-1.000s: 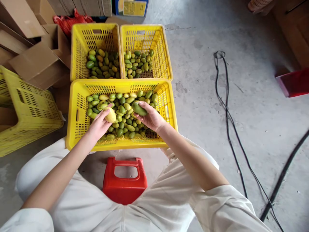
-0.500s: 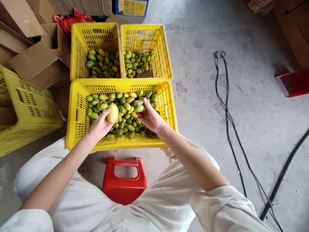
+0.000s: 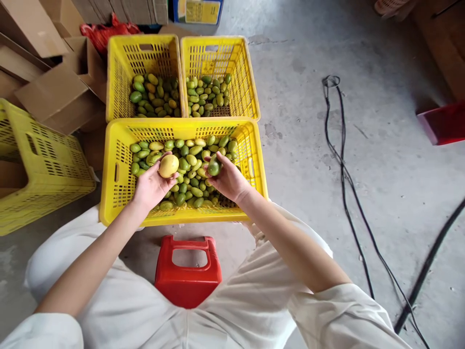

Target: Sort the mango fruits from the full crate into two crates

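My left hand (image 3: 149, 188) holds a pale yellow oval fruit (image 3: 169, 166), its fingers curled round the sides and underneath. In my right hand (image 3: 228, 180) is a dark green fruit (image 3: 214, 166), gripped between thumb and fingers with one end facing me. Both hands are above the near yellow crate (image 3: 181, 219), a little apart from each other. Many small green and yellowish oval fruits (image 3: 197, 192) lie in that crate, partly hidden by my hands. Their exact kind cannot be told; they look like small mangoes or passion fruits.
Behind stand two more yellow crates, the left one (image 3: 116, 77) and the right one (image 3: 249, 80), both with similar fruits. Another yellow crate (image 3: 54, 160) and cardboard boxes (image 3: 54, 92) are at left. A red plastic stool (image 3: 188, 286) sits between my legs. Black cables (image 3: 342, 160) cross the floor at right.
Both fruits have been turned in my hands: the yellow one looks rounder and the green one now points its end at me. My left hand has rolled more palm-up.
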### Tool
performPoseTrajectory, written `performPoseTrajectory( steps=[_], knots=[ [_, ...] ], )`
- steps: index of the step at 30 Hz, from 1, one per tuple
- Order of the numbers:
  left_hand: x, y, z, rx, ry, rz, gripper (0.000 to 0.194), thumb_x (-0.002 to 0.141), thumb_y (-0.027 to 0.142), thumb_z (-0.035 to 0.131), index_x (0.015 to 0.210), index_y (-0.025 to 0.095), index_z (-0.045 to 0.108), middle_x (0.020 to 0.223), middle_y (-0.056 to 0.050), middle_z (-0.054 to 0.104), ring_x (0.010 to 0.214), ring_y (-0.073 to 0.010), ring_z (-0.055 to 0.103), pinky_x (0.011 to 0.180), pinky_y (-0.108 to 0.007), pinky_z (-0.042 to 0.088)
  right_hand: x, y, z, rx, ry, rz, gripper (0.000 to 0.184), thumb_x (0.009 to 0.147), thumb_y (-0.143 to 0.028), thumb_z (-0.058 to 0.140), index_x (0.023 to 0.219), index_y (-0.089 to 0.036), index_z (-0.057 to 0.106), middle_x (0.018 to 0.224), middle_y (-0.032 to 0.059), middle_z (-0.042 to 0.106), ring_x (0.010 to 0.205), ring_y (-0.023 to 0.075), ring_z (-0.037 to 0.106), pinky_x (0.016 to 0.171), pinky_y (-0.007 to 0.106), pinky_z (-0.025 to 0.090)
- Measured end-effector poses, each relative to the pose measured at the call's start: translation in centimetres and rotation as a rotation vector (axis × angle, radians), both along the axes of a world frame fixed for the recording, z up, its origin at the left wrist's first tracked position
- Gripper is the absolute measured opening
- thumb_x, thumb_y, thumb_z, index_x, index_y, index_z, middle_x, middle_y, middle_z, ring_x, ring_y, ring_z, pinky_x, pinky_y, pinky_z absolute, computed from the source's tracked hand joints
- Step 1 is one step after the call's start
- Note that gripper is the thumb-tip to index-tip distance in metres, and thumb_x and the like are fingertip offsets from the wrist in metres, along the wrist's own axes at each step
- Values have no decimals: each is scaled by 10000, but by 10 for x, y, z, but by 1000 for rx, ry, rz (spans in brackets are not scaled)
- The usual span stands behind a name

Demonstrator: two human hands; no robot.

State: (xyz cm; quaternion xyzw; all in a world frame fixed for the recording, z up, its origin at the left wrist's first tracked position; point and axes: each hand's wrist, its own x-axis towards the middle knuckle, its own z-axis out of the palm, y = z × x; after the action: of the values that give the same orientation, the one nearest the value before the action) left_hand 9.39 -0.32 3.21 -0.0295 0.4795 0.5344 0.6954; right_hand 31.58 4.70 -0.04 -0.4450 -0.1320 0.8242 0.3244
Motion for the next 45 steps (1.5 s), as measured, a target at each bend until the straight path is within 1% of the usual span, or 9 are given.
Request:
performPoseTrajectory(
  steps=[4,7,13,19,21,25,31,37,45],
  knots=[
    [0,2,-7,-44,71,105,200,1125,255,649,972,166,741,851,-58,751,628,-123,679,527,-184,538,6,2,3,-36,56,80,401,1124,-618,639,1175,-228,711,806,13,683,686,161,637,576,238,551],
    [-3,1,-16,-25,90,165,243,1112,349,742,927,193,722,884,-38,762,606,-96,637,507,-173,507,7,2,7,-15,125,165,354,1124,-541,644,1313,-248,707,901,24,736,746,190,720,648,289,625],
    [-9,2,-18,-8,1,120,440,1168,608,592,1043,217,749,779,-21,674,635,-138,661,554,-210,581,-2,-1,15,35,137,175,231,1019,-354,811,1224,-256,769,949,-4,747,724,141,646,563,211,475],
    [-7,6,-7,-93,11,-69,441,1202,405,406,1036,170,741,754,-45,660,495,-122,548,349,-171,329,-5,-1,3,-5,-20,37,342,924,-368,966,799,-223,683,831,-22,699,743,121,657,651,209,558],
    [-6,6,-6,-85,29,-109,378,1163,328,440,1046,152,753,784,-65,696,530,-141,604,379,-189,394,-6,-1,-1,7,-40,-21,209,926,-252,954,917,-232,746,854,-35,722,777,117,695,742,216,609],
    [-6,6,-11,-77,78,-98,212,1092,301,653,1059,131,775,868,-102,780,646,-151,694,507,-195,525,-10,1,-4,1,-63,-150,229,926,-69,882,1012,-222,735,896,-33,759,801,110,735,815,198,643],
    [-10,1,-32,29,128,-9,307,865,275,1015,1001,148,771,952,-66,813,730,-114,716,640,-177,583,-9,7,-1,-279,-70,-101,145,1088,-157,647,957,-219,652,779,5,701,674,119,679,578,162,591],
    [-16,3,-33,63,111,35,427,895,459,1019,1115,208,752,1078,-89,844,1047,-244,855,907,-321,690,-4,12,-7,-228,-118,-174,168,1066,-211,510,1086,-225,677,851,39,772,573,143,531,444,214,452],
    [-16,2,-30,114,159,-94,406,811,259,1073,1050,149,764,1061,-136,855,1018,-276,868,706,-247,605,-6,13,-7,-124,-83,-286,119,1008,-250,701,963,-269,592,941,46,780,704,149,666,566,212,601]
  ],
)
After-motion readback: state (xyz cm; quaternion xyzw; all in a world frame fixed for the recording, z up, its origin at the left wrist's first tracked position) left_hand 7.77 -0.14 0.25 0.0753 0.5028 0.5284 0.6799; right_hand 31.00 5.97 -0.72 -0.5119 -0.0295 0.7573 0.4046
